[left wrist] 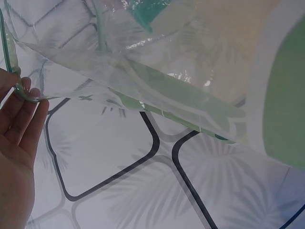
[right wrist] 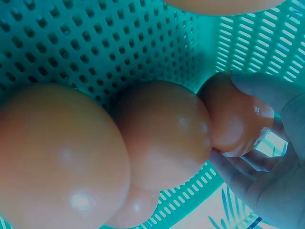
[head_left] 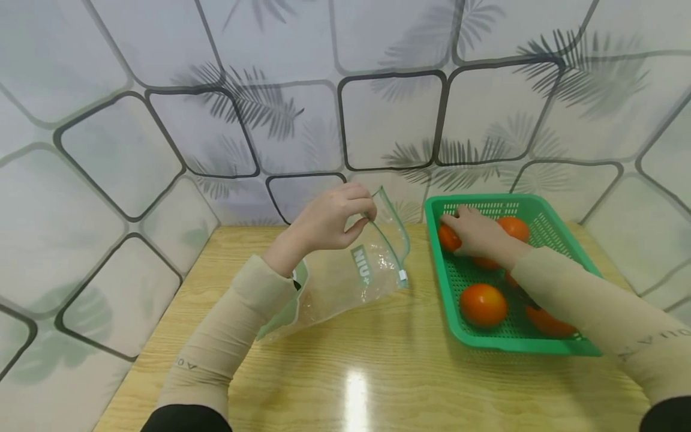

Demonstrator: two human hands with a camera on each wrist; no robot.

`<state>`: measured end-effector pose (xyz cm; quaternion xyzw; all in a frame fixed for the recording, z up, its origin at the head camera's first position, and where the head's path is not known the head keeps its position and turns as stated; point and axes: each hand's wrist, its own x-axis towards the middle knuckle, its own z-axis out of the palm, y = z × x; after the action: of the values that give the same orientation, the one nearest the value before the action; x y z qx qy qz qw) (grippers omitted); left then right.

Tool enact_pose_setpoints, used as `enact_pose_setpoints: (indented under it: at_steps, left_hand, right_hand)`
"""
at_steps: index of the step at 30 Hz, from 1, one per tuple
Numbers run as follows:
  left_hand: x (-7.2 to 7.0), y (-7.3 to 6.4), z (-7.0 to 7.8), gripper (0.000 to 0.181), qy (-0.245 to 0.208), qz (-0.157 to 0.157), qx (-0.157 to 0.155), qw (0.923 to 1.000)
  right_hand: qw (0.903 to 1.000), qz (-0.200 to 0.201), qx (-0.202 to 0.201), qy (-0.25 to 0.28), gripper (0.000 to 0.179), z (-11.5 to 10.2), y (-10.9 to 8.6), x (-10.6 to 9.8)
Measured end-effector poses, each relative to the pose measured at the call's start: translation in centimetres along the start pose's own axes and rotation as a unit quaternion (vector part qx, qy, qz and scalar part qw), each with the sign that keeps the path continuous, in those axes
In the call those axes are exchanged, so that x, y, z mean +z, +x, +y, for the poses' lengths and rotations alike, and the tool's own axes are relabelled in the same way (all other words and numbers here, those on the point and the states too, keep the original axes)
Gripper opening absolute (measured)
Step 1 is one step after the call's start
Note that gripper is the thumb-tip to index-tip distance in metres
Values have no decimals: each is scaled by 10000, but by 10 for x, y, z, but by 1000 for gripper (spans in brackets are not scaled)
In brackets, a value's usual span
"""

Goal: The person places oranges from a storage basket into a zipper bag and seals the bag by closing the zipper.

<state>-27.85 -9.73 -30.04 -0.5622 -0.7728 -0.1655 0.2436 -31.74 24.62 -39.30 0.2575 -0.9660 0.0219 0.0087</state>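
In the head view my left hand (head_left: 337, 219) pinches the upper rim of a clear zip bag (head_left: 340, 288) with green edging and a white slider. The bag's mouth gapes to the right, and it leans over the wooden table. The left wrist view shows the fingers (left wrist: 28, 117) curled on the bag's rim. My right hand (head_left: 480, 234) reaches into a green plastic basket (head_left: 445, 300) and grips a tomato (head_left: 449, 238) near its far left corner. In the right wrist view thumb and fingers curl round that tomato (right wrist: 238, 119), which touches a neighbouring one.
Several more tomatoes lie in the basket, one at the front (head_left: 483, 305) and one at the back (head_left: 513, 228). The wooden table (head_left: 335, 372) meets a patterned wall (head_left: 394, 126) behind the bag and basket.
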Motion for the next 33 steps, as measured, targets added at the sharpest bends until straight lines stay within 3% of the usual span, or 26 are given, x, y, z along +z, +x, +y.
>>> enact_pose_setpoints:
  at_steps: [16,33]
  left_hand:
    - [2,3,-3,15,20,15,-53,10000]
    - [3,2,0,14,48,41,41,10000]
  right_hand:
    - [9997,84,-207,23,73,-3,-6,-18]
    - [9995,90,-302,-11,69,-19,-25,-42]
